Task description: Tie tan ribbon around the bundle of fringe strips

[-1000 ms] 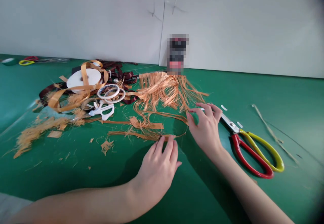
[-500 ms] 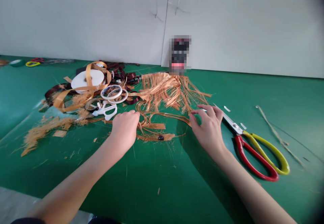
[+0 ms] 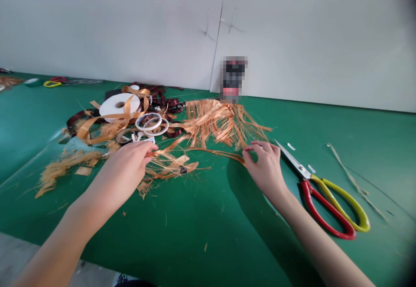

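Tan raffia strands (image 3: 214, 152) run across the table to my right hand (image 3: 264, 166), whose thumb and forefinger pinch their ends. My left hand (image 3: 130, 161) is closed with its fingertips around a tangle of tan fibre, partly hidden behind the knuckles. Just beside it lie flat tan scraps (image 3: 180, 162), one with a small dark band. Beyond both hands spreads a fringed bundle of raffia (image 3: 221, 122). White-handled scissors (image 3: 143, 137) are mostly covered by my left hand. Large scissors (image 3: 303, 172) with red and yellow handles rest right of my right hand.
A white ribbon spool (image 3: 112, 105), rolls of tape (image 3: 151, 123), brown ribbon and frayed fibre (image 3: 68, 166) are heaped on the left. At the back, a blurred dark object (image 3: 234, 77) leans on the white wall panel (image 3: 292, 40). A pale cord (image 3: 351, 174) lies far right.
My left hand has moved left, and the tan scraps near it have shifted left too. My right hand keeps its pinch on the strands. The view has tilted slightly.
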